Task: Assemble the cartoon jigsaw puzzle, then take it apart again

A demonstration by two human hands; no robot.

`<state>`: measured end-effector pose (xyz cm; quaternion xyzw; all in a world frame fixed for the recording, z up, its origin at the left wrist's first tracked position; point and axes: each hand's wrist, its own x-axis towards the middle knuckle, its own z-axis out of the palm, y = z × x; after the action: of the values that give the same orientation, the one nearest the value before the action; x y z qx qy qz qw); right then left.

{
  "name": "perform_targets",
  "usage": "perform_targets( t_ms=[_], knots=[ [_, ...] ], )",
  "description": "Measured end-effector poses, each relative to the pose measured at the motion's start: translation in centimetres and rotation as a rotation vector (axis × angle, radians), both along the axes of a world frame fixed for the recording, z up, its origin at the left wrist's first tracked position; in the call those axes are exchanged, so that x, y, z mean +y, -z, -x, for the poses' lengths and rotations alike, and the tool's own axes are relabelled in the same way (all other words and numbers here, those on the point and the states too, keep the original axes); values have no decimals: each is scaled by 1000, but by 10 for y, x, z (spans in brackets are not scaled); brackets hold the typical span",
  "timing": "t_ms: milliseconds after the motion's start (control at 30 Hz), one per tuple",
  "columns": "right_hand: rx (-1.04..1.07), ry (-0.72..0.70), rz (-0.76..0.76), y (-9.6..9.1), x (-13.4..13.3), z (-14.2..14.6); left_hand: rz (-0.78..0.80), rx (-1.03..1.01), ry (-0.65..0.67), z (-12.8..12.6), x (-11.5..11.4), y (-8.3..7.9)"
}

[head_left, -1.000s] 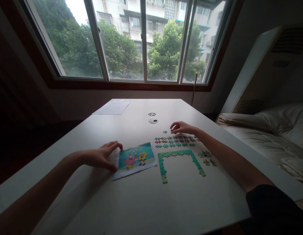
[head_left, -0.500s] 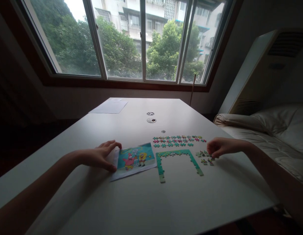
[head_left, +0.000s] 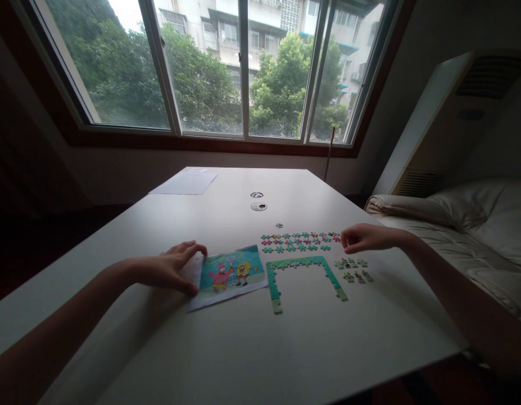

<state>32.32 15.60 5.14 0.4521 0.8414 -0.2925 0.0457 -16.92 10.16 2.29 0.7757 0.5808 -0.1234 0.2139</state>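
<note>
A three-sided puzzle frame (head_left: 301, 262) is laid on the white table (head_left: 243, 351)

The frame is seen to the right of a picture sheet (head_left: 232, 271), and its open side is turned toward the person. The left hand (head_left: 173, 269) is rested at the left edge of this sheet; its thumb and fingers are spread apart. The right hand (head_left: 365, 237) is placed just beside the right end of the rows of loose pieces (head_left: 299, 242); its fingers are curled inward, but it cannot be told whether the tips meet or a piece is held. Nearer to the person, a small group of pieces (head_left: 358, 277) is laid to the right of the frame. Beyond the rows, one piece (head_left: 279, 225) and two discs (head_left: 258, 206) are seen
</note>
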Motion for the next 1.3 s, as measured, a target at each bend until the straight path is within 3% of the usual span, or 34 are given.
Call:
perform_targets(
  t_ms=[133, 300, 500, 800, 1033, 1133, 1300],
  knots=[
    [16, -37, -124, 6, 38, 41, -12, 0, 12, -1, 0, -1],
    [111, 31, -275, 34, 79, 95, -5, -12, -1, -2, -2, -4],
    [127, 29, -230, 49, 100, 134, 6, -34, -5, -1, -2, -2],
    [99, 27, -39, 45, 120, 145, 8, -36, -4, -2, -1, -2],
    [199, 29, -105, 36, 98, 135, 2, -39, 9, 1, -2, -2],
    [223, -2, -110, 26, 71, 107, -19, -36, 34, 1, -2, -1],
    [147, -120, 115, 9, 7, 44, -24, -17, 31, 0, -2, -2]
  ],
)
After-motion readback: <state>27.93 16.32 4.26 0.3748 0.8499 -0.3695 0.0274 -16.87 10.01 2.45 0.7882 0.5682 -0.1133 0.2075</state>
